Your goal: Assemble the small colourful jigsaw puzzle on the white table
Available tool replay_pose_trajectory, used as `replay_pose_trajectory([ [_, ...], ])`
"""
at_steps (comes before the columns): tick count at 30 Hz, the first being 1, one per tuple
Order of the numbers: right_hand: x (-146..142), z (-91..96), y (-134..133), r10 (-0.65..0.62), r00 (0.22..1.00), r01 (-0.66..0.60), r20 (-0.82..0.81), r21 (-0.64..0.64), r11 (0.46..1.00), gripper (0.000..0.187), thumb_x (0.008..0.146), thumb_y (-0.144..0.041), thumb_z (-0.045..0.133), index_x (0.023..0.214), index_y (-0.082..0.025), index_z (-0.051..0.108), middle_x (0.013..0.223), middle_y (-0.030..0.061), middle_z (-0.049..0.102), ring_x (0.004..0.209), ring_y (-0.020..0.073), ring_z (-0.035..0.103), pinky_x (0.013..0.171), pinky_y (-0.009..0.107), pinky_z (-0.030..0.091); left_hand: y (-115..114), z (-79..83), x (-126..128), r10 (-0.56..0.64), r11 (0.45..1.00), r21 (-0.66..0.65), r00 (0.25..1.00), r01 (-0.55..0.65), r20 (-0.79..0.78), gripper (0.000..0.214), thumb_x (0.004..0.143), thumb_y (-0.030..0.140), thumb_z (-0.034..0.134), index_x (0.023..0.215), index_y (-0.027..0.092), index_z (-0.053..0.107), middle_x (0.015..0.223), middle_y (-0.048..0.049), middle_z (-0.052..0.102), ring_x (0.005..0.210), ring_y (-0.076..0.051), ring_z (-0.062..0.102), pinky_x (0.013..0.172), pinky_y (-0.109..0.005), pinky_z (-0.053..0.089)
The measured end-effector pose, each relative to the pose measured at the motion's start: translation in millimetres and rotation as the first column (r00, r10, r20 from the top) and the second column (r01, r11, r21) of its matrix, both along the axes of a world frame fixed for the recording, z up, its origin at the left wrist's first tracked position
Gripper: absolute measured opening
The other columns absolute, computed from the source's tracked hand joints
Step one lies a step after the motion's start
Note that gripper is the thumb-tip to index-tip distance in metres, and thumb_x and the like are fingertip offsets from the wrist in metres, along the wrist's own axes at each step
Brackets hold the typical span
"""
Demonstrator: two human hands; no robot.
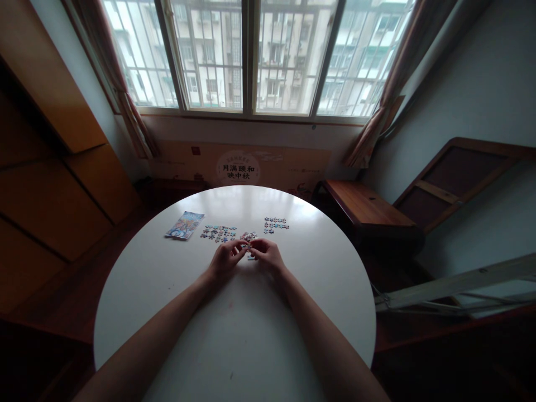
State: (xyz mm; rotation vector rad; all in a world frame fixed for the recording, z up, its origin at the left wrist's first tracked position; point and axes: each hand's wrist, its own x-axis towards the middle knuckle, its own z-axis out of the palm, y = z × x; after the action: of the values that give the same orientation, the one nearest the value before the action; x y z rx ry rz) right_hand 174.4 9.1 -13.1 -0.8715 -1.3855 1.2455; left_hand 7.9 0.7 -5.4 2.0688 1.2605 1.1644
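Both my hands meet near the middle of a round white table. My left hand (pixel 227 256) and my right hand (pixel 266 254) pinch a small jigsaw puzzle piece (pixel 248 247) between their fingertips. Just beyond the fingers lies a small heap of puzzle pieces (pixel 250 236), partly hidden by the hands. Another piece (pixel 251 258) rests on the table below the fingertips. Rows of loose pieces (pixel 218 233) are laid out to the left, and a smaller group of pieces (pixel 275 224) sits to the right.
A colourful picture sheet or packet (pixel 185 225) lies at the left of the white table (pixel 167 312). Behind the table stands a long printed box (pixel 288 162) under the window. A wooden bench (pixel 364 204) is at the right, orange cabinets (pixel 75 184) at the left.
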Motion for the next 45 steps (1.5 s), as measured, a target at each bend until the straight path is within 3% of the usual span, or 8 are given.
replay_pose_trajectory([
  [18,-0.1,8.3,-4.2,-0.008,0.999,0.008,0.037,0.003,1.0,0.032,0.062,-0.041,0.072,0.08,-0.016,0.064,0.065,0.0009,0.064,0.056,0.0124,0.059,0.052,0.027,0.053,0.4,0.3,-0.6,-0.029,0.999,-0.021,0.999,0.029,0.02,0.028,0.081,0.036,0.055,0.095,0.014,0.067,0.064,-0.0011,0.062,0.053,-0.009,0.052,0.047,-0.018,0.042],
  [45,1.5,1.7,-1.1,-0.001,0.998,0.001,0.06,-0.002,1.0,0.028,0.065,-0.037,0.07,0.082,-0.016,0.064,0.068,0.0013,0.065,0.058,0.0125,0.06,0.052,0.025,0.051,1.6,0.2,-1.6,-0.047,0.998,-0.039,0.999,0.048,0.018,0.028,0.081,0.036,0.054,0.096,0.015,0.066,0.064,-0.0012,0.063,0.053,-0.01,0.054,0.049,-0.019,0.044],
])
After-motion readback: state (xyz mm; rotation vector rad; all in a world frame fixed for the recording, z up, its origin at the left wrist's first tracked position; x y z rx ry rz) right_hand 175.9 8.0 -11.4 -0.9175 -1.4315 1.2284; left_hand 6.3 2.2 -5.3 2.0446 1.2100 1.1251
